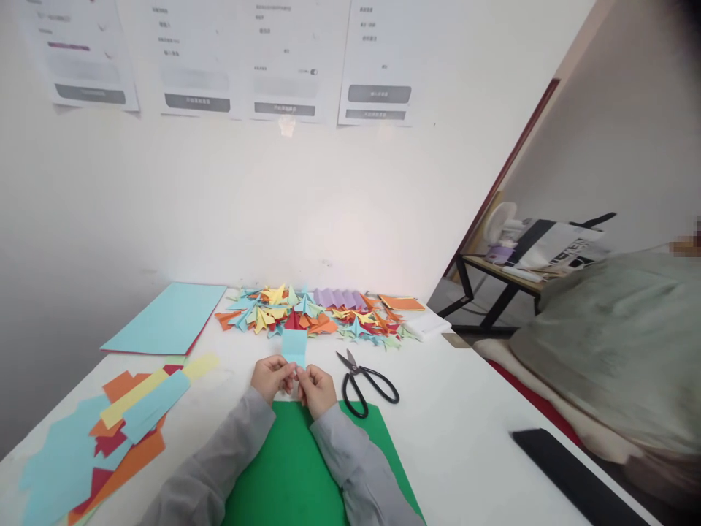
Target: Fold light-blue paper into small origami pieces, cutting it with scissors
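Note:
A small light-blue sheet of paper [294, 345], with a crease across it, is held upright between my two hands. My left hand [272, 377] pinches its lower left edge; my right hand [318, 390] pinches the lower right, and the fingertips nearly meet. The fingers cover the paper's bottom part. Both forearms rest over a green mat [290, 467]. Just right of my right hand lies a pair of black-handled scissors [361, 376], blades a little apart and pointing away from me.
Behind my hands, many folded paper pieces [263, 318] lie heaped along the wall. Coloured paper scraps [125, 438] spread at left, below a blue sheet stack [164, 318]. A black strip [569, 475] lies at right. Beyond the table edge sits a person [624, 343].

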Available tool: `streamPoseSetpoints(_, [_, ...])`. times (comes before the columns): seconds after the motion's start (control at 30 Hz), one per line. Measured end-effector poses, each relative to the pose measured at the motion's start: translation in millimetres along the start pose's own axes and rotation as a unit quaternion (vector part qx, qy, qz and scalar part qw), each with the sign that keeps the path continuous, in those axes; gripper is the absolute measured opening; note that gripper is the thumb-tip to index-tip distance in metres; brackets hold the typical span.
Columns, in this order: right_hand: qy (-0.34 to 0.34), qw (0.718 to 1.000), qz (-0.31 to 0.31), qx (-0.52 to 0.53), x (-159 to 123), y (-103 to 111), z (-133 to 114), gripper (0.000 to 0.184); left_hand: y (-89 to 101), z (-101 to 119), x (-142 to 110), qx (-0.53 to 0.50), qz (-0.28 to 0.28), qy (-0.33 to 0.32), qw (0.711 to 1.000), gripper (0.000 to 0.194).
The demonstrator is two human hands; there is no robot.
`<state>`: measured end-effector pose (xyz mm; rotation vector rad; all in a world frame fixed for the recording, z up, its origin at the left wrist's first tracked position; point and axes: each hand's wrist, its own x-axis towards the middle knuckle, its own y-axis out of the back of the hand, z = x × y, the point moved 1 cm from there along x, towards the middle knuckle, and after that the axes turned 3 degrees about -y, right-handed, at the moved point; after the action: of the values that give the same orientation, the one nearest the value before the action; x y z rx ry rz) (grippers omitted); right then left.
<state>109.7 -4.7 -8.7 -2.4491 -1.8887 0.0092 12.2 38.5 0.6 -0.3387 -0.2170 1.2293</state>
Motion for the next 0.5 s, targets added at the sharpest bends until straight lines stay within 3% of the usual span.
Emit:
streamPoseSetpoints(0.13, [-0.01,1.0,-0.02,-0.011,-1.2,-1.9,-2.3,0.038,0.1,-1.2,3.9,0.001,0.005,0.0,1.0,0.031])
streamPoseSetpoints(0.3, [0.025,0.998,0.004,-0.05,-5.2,-3.7,-4.3,0.04,-0.4,-1.1,6.2,0.053,-0.009,-0.03,0.998,0.034])
streamPoseSetpoints(0.4, [0.03,0.997,0.017,-0.071,-5.6,-5.5,-2.9,0.038,1.1,-2.8,7.7,0.094,0.02,-0.059,0.994,0.033])
streamPoseSetpoints(0.5, [0.048,0.992,0.035,-0.107,-5.8,-7.1,-0.5,0.039,4.2,-3.0,9.8,0.071,0.057,-0.066,0.994,0.03])
